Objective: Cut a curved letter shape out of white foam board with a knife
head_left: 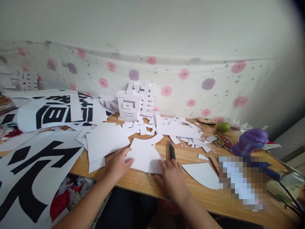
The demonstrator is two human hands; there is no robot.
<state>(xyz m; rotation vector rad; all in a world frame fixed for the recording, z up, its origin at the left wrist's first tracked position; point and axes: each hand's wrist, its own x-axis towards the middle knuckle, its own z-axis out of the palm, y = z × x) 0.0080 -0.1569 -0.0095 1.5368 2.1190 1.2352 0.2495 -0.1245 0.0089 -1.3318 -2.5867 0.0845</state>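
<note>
A white foam board piece (144,156) with a curved right edge lies near the front of the wooden table. My left hand (120,163) pinches its left edge between thumb and fingers. At its lower right corner, my right hand (172,178) has its fingers curled on the edge, the thumb lower down. A black-handled craft knife (172,151) rests just beyond my right fingers, pointing away from me. To the right of that hand lies a white fan-shaped piece (202,175). Another larger white board piece (107,143) sits left of my left hand.
White scraps (176,127) litter the middle. A built-up white letter form (130,105) stands by the wall. Sheets with black characters (43,165) cover the left. At right are scissors (222,141), a green fruit (223,127), a purple cup (250,141) and a blurred-out patch.
</note>
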